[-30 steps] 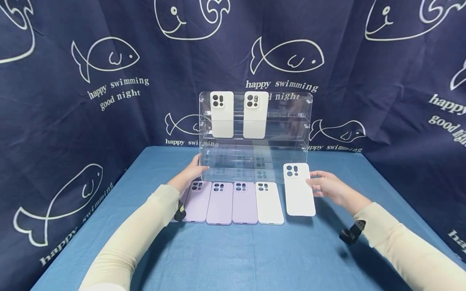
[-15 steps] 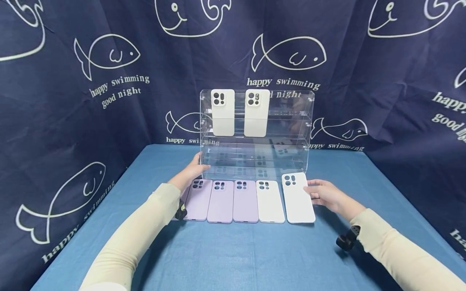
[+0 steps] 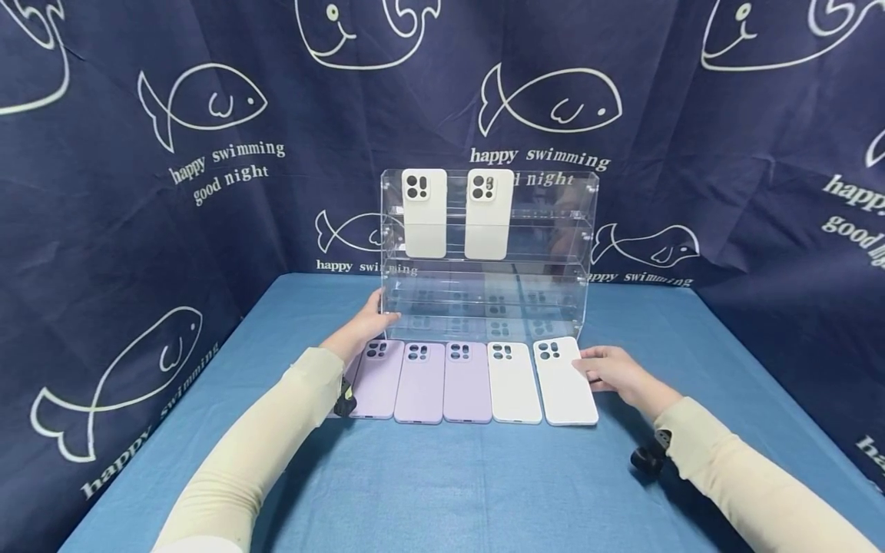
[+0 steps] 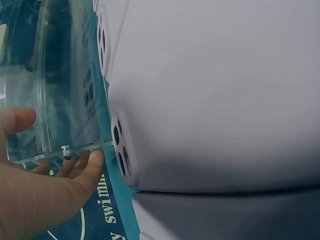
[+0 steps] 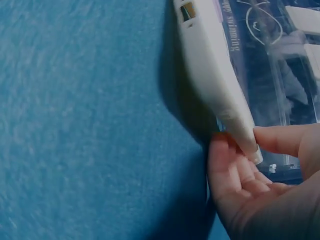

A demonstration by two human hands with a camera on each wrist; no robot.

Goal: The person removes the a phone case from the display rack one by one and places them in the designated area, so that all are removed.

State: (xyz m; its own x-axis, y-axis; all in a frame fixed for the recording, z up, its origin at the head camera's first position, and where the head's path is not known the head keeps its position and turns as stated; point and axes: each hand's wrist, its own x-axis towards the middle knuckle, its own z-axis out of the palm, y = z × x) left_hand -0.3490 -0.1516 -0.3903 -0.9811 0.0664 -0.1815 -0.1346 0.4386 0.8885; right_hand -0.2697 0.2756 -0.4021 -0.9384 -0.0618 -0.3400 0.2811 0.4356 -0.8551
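Note:
My right hand [image 3: 615, 372] pinches the right edge of a white phone case [image 3: 568, 390] at the right end of a row. In the right wrist view the thumb and fingers grip one corner of that case, which leans tilted close over the cloth. My left hand [image 3: 362, 321] holds the left side of a clear acrylic display stand [image 3: 549, 250], thumb in front and fingers behind the side panel in the left wrist view. Two white cases, one left [image 3: 425, 219] and one right [image 3: 488, 219], stand upright on its upper tier.
Left of the held case lie another white phone case [image 3: 515, 388] and several lilac phone cases [image 3: 420, 388], side by side before the stand. The leftmost is partly hidden by my left arm. A blue cloth [image 3: 442, 491] covers the table; a navy fish-print curtain [image 3: 373, 146] hangs behind.
The white case in my right hand has come down from above the table to the row's right end, next to the other white case. My left hand stays on the stand.

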